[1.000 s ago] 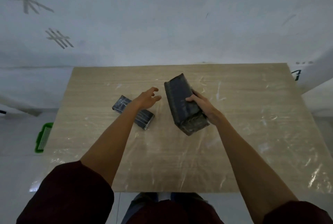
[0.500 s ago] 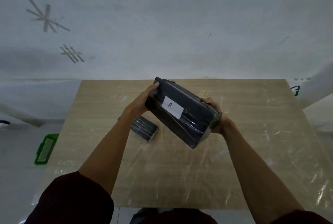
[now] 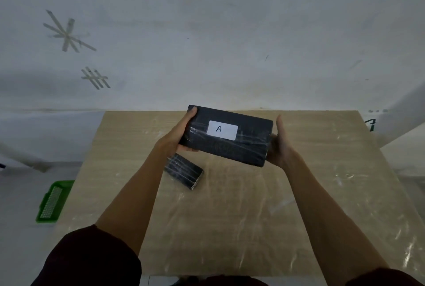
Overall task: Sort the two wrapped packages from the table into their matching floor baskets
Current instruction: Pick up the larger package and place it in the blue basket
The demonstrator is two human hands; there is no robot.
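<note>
A large black wrapped package (image 3: 241, 147) with a white label marked "A" is held up above the table, nearly level. My left hand (image 3: 181, 134) grips its left end and my right hand (image 3: 279, 145) cups its right end. A smaller black wrapped package (image 3: 184, 172) lies on the wooden table (image 3: 230, 216) just below my left wrist, partly hidden by my forearm; no label shows on it.
A green basket (image 3: 54, 201) sits on the floor left of the table, cut off by the table edge. A white wall with tape marks stands behind the table. The table top is covered in clear plastic film.
Both hands lifted the large package off the table and turned it label side up. It has since rotated closer to level. The small package stayed put.
</note>
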